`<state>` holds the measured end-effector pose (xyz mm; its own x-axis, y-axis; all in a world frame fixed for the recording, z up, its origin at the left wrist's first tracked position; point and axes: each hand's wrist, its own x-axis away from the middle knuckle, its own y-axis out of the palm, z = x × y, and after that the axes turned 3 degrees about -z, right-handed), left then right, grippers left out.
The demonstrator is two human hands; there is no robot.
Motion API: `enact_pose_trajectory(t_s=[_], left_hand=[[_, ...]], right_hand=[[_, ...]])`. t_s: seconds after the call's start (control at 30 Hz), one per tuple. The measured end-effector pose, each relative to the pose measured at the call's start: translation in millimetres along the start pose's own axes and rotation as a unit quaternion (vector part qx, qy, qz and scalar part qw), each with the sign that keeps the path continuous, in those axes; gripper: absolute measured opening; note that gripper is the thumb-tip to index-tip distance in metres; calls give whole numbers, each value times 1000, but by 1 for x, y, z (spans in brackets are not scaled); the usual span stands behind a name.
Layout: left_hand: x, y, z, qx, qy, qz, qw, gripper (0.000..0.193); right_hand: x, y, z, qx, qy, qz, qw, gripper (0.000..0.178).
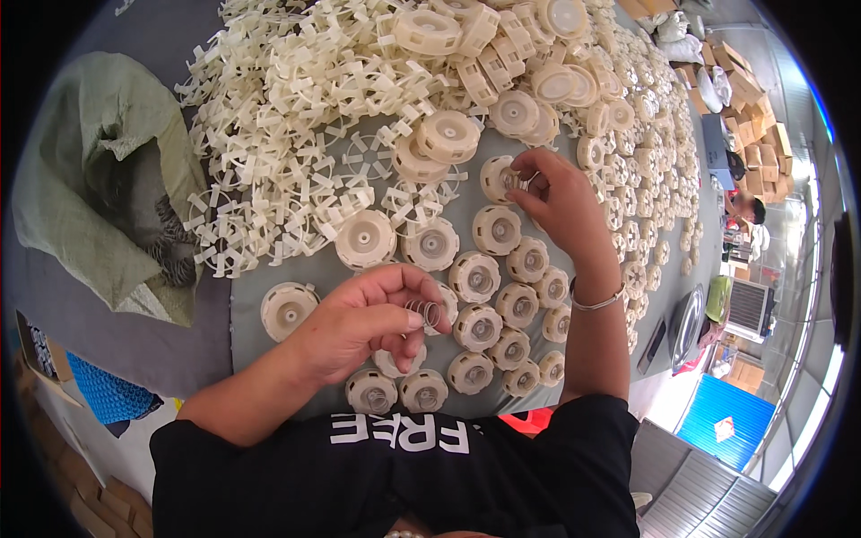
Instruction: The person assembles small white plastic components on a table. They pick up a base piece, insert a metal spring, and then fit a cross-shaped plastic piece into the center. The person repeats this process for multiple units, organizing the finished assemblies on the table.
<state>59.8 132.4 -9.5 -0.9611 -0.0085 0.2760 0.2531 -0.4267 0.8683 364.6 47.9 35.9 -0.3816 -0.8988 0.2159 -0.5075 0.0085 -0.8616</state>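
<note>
While both bare hands work over the grey cloth-covered table (269, 345), a small coiled metal spring (425, 312) is pinched between the thumb and fingertips of the left hand (359, 327), its coil axis lying roughly level and pointing rightward toward the rows of discs; the right hand (560, 202) is held farther up the table, its fingertips closed upon what appears to be a second thin wire spring (517, 179) at the centre of a cream round ribbed plastic disc (496, 177); whether that spring is already seated cannot be told; the nearest open hub to the left hand's spring is noted in the cream disc (476, 326) just to its right, so the left hand is the nearer; the discs are matt moulded plastic with toothed rims and recessed centres, set in close rows; a heap of cream star-shaped plastic clips (296, 108) is recorded beyond; a pale green woven sack (81, 179) lies at the left; a slim metal bangle (599, 303) is worn on the right wrist.
</note>
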Motion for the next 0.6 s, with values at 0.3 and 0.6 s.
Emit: enact_pose_trajectory(t_s=[0.3, 0.6], left_hand=[[1, -4, -2, 30, 28, -15, 999, 29], [25, -20, 55, 10, 260, 20, 965, 18]], right_hand=[[-25, 39, -55, 62, -257, 167, 950, 56], [-39, 48, -94, 183, -103, 107, 972, 53]])
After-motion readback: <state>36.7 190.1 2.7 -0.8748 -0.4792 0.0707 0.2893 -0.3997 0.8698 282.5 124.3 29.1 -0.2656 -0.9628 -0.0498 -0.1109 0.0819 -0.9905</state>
